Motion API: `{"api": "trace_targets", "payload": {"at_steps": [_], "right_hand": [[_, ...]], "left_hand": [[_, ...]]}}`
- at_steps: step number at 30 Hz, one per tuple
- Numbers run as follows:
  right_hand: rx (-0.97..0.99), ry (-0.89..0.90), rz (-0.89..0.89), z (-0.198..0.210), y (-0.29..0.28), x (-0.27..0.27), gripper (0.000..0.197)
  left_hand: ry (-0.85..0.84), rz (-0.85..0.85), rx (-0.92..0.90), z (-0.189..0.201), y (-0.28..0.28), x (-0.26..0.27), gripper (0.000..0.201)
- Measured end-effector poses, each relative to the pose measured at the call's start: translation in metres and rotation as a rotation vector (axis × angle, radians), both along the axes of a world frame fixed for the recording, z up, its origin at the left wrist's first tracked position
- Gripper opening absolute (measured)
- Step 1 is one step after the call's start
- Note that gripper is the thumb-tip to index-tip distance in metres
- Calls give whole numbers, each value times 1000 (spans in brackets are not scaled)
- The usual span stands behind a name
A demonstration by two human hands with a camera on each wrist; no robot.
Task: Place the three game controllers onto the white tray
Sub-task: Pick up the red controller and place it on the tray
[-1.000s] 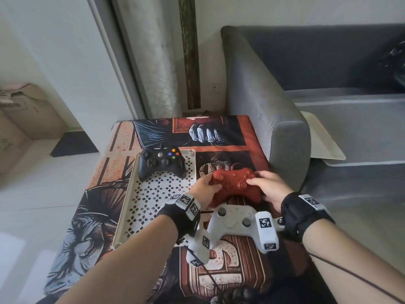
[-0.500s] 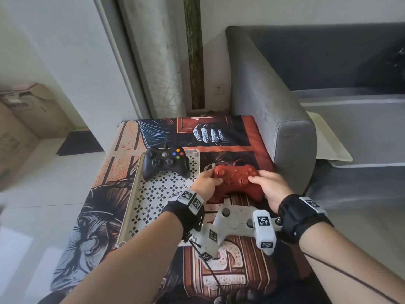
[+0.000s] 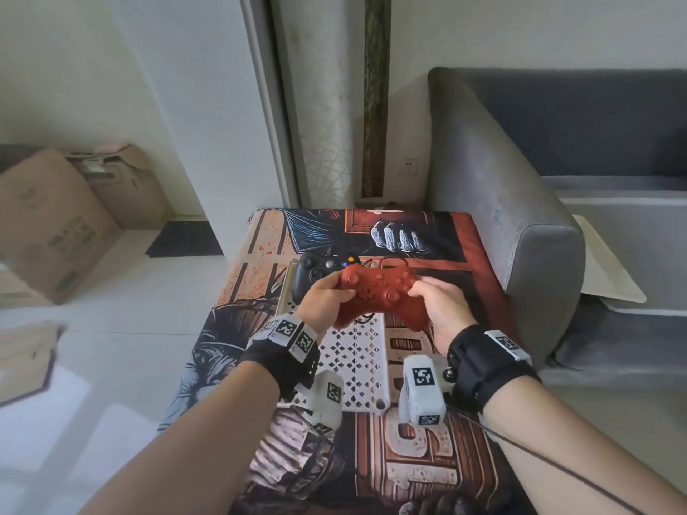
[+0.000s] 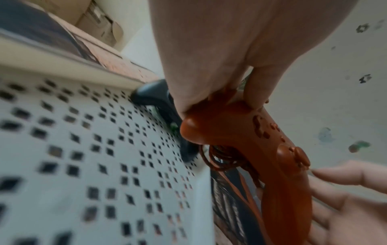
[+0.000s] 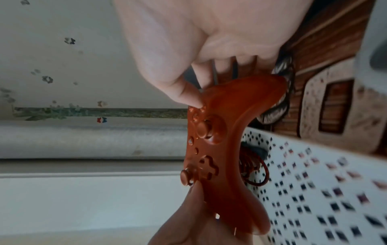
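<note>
I am holding the red game controller [image 3: 379,291] up in the air with both hands, above the near half of the white tray [image 3: 357,366]. My left hand [image 3: 323,299] is gripping the controller's left handle, fingers curled under it and thumb lying along its front face; my right hand [image 3: 442,310] is gripping the right handle the same way, thumb tip sitting by the face buttons. So the controller is lying between the two hands, face up and towards me, handles pointing down at the tray. In the left wrist view the left hand [image 4: 220,66] is pinching the handle of the red controller [image 4: 261,149] from above, and a loop of its red cable [image 4: 220,162] is dangling beneath, just over the perforated tray floor [image 4: 83,149]. In the right wrist view the right hand [image 5: 199,58] is clamping the upper handle of the controller [image 5: 220,149] with fingers wrapped behind. The black game controller [image 3: 316,273] is lying at the far end of the tray, partly hidden behind the left hand and the red one. The tray is resting on the counter [image 3: 427,459], which is covered with a printed cloth, just beside the grey sofa [image 3: 520,217]. Cardboard boxes [image 3: 55,217] are standing on the floor to the left. I cannot make out the third controller behind the wrist gear.
</note>
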State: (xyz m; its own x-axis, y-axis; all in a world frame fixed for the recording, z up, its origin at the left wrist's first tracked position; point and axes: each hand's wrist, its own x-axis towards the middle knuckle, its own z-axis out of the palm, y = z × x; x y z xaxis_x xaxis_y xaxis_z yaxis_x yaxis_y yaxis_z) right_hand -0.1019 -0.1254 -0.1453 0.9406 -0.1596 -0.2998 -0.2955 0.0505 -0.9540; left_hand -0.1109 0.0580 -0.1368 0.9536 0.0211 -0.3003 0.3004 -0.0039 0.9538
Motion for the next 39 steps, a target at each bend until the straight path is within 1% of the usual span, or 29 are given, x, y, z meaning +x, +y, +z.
{"api": "trace_targets", "payload": {"at_steps": [5,8,12,15,17,23,26,30,34,39], "right_hand": [[-83,-17,117,-9,49,-14,23],[-100,8,137,-21,69,-16,24],[-132,36,142,-32,83,-14,27],[-148,74,114,-41,87,-12,25],[-147,78,99,-43,87,-11,25],[-163,51,64,-36,92,-4,36],[-183,63,83,-38,92,-4,35],[-237,52,91,-37,89,-5,36],[-337,49,178,-33,86,-7,34],[-374,43,205,-34,85,-7,51]], "left_hand": [[59,65,17,-9,53,-20,43],[73,102,-21,-17,69,-24,46],[97,143,-70,-27,77,-22,50],[116,140,-58,-35,77,-19,51],[101,134,-47,-36,75,-16,47],[65,139,-47,-35,77,-3,52],[71,174,-29,-38,75,-3,52],[50,198,-72,-37,69,1,48],[41,193,-4,-38,68,0,55],[22,122,86,-32,74,-4,67]]}}
